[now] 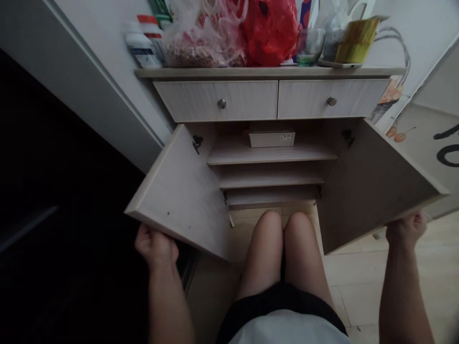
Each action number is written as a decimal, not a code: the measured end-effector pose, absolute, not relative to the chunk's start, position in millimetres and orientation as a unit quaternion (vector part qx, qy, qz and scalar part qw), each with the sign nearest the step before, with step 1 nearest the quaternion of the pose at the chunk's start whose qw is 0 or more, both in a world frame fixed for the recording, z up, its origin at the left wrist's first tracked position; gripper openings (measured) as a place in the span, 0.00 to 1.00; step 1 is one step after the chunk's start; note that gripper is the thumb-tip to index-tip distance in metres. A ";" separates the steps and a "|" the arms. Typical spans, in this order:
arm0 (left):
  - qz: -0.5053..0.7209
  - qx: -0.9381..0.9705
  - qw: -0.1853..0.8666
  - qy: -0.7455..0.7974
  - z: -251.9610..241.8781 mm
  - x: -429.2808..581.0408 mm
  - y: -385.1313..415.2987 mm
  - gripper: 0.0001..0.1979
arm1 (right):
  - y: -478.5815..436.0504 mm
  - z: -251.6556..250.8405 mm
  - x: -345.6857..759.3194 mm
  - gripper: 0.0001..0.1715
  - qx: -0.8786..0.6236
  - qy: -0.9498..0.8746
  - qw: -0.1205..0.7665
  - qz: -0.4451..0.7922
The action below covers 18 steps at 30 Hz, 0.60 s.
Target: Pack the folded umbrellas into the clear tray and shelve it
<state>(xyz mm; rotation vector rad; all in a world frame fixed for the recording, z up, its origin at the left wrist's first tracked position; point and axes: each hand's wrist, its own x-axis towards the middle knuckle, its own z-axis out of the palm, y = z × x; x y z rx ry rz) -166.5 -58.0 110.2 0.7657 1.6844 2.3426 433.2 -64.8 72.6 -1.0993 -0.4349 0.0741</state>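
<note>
My left hand [155, 247] is at the lower left of the picture. It is curled shut around the bottom corner of the left cabinet door [179, 191]. My right hand [406, 231] is at the right side, curled around the bottom edge of the right cabinet door [373, 191]. I cannot see my fingertips well, because the doors hide them.

Both doors stand wide open, one to each side, and my knees [283, 229] are between them. Inside the cabinet, in the middle of the picture, are wooden shelves [271, 154]. A white box [271, 138] sits on the top shelf.

Above the doors are two drawers [215, 101] with round metal knobs [221, 103]. On top, at the upper part of the picture, I see a white bottle [139, 48], a see-through plastic bag [201, 43], a red plastic bag [269, 33], a glass cup [310, 47], and a yellow-green packet [356, 40]. They all sit side by side.
</note>
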 end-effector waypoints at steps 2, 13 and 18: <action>0.781 0.271 0.083 0.557 102.1 -153.4 -54.3 0.27 | -60.9 68.6 418.2 0.37 -0.519 -0.249 0.817 0.038; 0.720 0.434 0.016 0.541 80.2 -85.8 -18.4 0.26 | -32.4 61.9 329.0 0.30 -0.484 -0.355 0.795 0.091; 0.718 0.471 0.078 0.507 76.6 -45.9 6.9 0.28 | -9.0 66.0 291.0 0.28 -0.481 -0.393 0.774 0.120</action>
